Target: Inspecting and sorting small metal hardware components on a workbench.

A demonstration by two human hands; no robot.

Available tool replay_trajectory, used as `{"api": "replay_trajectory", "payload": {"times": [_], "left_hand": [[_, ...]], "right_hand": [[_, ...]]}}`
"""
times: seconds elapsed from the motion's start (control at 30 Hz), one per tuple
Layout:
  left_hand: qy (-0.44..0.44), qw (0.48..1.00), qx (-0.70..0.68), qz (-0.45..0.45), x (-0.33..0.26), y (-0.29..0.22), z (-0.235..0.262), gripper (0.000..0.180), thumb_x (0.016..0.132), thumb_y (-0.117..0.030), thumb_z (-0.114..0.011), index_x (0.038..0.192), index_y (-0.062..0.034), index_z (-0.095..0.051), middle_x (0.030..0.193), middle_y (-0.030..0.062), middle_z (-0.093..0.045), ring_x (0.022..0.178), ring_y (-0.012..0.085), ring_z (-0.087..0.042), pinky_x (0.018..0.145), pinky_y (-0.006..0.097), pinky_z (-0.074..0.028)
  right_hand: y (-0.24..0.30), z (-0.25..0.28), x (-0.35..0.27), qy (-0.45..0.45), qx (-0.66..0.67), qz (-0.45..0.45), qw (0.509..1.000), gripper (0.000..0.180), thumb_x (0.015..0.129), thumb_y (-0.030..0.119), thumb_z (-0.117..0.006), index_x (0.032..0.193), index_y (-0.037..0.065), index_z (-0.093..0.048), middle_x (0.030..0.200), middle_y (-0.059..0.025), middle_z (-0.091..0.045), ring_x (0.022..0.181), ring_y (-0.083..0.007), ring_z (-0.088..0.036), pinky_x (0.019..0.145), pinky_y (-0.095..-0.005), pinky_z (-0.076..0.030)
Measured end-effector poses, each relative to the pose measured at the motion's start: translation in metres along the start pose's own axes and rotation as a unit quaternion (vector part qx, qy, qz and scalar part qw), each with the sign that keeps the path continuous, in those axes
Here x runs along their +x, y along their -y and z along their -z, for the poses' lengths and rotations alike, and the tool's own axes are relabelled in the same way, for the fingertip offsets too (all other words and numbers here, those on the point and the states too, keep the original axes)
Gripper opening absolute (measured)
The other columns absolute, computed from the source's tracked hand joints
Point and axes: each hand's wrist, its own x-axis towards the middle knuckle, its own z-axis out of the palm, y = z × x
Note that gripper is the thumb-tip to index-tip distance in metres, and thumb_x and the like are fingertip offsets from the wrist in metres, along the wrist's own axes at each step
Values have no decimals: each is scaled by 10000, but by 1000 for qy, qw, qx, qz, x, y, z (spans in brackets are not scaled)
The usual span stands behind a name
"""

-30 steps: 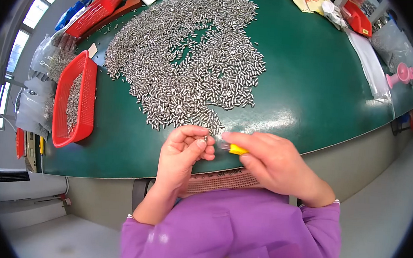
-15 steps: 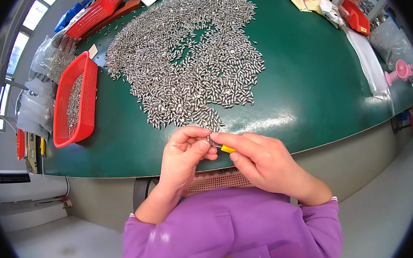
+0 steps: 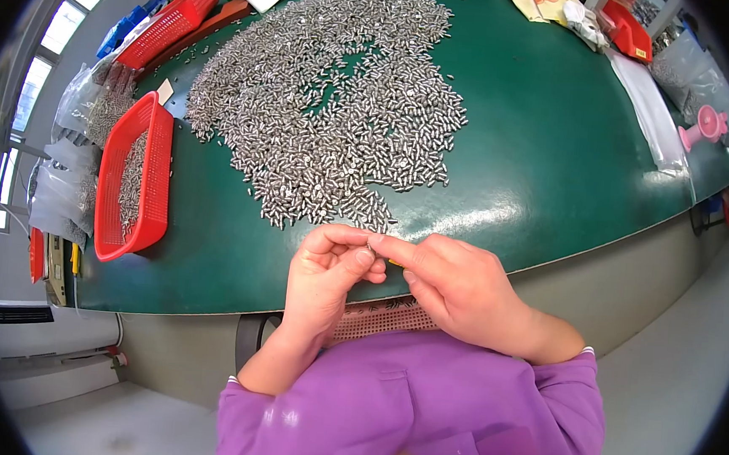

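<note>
Left edge: red basket (image 3: pixel 135 179) holding metal parts (long side toward the table rim)
Far right: pink tool (image 3: pixel 708 126)
Far left: clear bags (image 3: pixel 86 102)

Shiny metal pins (image 3: pixel 339 107), glossy green table (image 3: pixel 555 156), red plastic mesh basket (image 3: pixel 135 178).

Both hands (image 3: pixel 395 272) pinched together beside small metal parts (image 3: pixel 338 116) on green table (image 3: pixel 555 156).

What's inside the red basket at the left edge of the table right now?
The red basket holds a thin strip of small silver metal pieces along its middle, like the big pile on the green table. Its near wall hides the bottom edge.
</note>
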Motion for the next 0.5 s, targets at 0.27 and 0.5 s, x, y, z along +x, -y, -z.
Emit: {"api": "replay_trajectory", "payload": {"times": [0.27,0.5], "left_hand": [[1,1000,17,-1,-1,-5,-7,198,972,-17,-638,1164,-16,-588,996,91,-679,832,144,-691,780,288,-601],[-5,999,38,-13,-4,-4,-4,179,974,-19,-639,1147,-6,-592,1004,99,-679,833,151,-695,789,291,-603]], "right_hand": [[1,0,1,11,7,-13,1000,509,886,38,-633,1376,159,-573,849,-92,-595,770,-285,-635,661,-413,-536],[-1,-1,0,-17,93,-10,996,493,909,40,-604,1392,124,-557,1031,-146,-692,892,-336,-687,744,-430,-563]]}}
